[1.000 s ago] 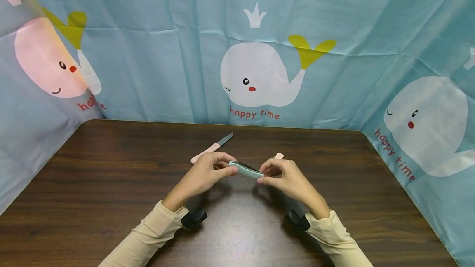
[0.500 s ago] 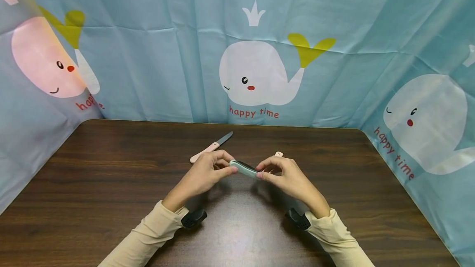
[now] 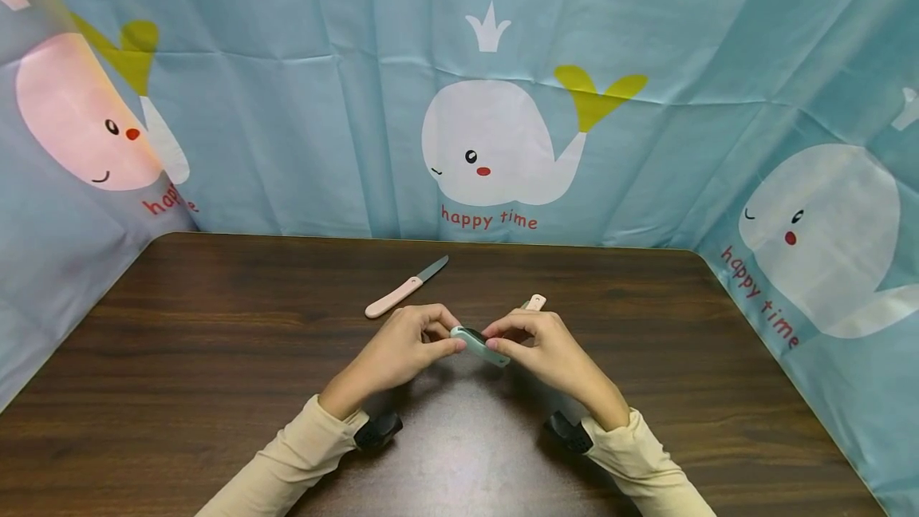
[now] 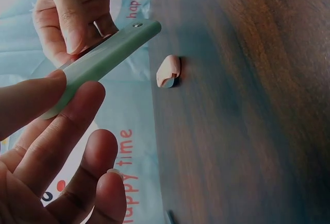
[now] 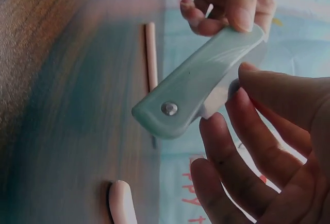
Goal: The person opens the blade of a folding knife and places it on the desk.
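Work item: one green folding knife (image 5: 185, 82), held clear of the surface (image 3: 251, 325) just below the centre of the head frame. It is tilted, its upper end toward the left of that frame.

Grip status, left hand (image 3: 405, 349): thumb and forefinger pinch the upper-left end of the knife. Grip status, right hand (image 3: 549, 341): thumb and fingertips pinch the exposed blade (image 5: 217, 98) along the handle's open side; the exact contact point is partly hidden by the fingers.

Progress: the blade lies close alongside the handle, part of it projecting beyond the handle edge. The pivot pin (image 5: 169, 108) sits near the end away from the left hand. Judged from this position, the blade is neither fully seated nor extended in line with the handle. If it is being unfolded, most of the swing remains; direction of travel cannot be confirmed.

Adjacent items: a pink knife (image 3: 391, 299) lies at centre left, above the left hand, its steel blade (image 3: 434, 268) fully extended toward the upper right. A second pink item (image 3: 536, 303) lies beyond the right hand, partly covered by it; whether it is folded cannot be determined with certainty.
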`<state>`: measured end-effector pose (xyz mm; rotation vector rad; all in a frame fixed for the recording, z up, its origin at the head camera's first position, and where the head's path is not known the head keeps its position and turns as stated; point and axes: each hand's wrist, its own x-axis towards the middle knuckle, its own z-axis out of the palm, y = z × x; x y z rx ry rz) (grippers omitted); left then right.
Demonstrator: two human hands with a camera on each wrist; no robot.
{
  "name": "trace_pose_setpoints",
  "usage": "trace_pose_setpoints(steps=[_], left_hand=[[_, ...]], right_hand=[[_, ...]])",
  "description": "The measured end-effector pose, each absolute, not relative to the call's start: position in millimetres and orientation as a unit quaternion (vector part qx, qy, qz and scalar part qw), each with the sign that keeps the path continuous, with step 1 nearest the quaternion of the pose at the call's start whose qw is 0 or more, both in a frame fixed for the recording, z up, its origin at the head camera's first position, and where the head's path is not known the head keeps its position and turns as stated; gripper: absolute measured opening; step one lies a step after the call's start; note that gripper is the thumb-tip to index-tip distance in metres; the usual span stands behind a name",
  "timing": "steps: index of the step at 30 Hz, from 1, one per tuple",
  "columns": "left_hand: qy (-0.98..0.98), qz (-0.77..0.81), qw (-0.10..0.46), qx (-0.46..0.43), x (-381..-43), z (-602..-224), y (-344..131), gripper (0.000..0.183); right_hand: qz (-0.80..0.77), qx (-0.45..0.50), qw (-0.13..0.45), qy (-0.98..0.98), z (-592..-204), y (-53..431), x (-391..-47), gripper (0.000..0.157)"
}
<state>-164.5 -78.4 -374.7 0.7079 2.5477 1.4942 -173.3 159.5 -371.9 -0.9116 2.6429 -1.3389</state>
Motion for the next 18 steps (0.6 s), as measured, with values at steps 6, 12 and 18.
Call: trace_pose_setpoints(steps=[6, 12, 18], left_hand=[[0.839, 0.486, 0.055, 0.24, -163.2, -374.9, -77.0, 0.012], [0.845, 0.471, 0.054, 0.248, -162.2, -373.2, -75.3, 0.011], [0.844, 0.471, 0.062, 0.251, -162.2, -373.5, -76.1, 0.011]], right_hand=[[-0.425, -0.299, 0.011, 0.855, -374.1, 155.7, -171.8, 0.016], [-0.411, -0.306, 0.001, 0.858, -376.6, 153.8, -171.2, 0.011], [-0.407, -0.308, -0.017, 0.86, -377.4, 151.2, -169.2, 0.006]])
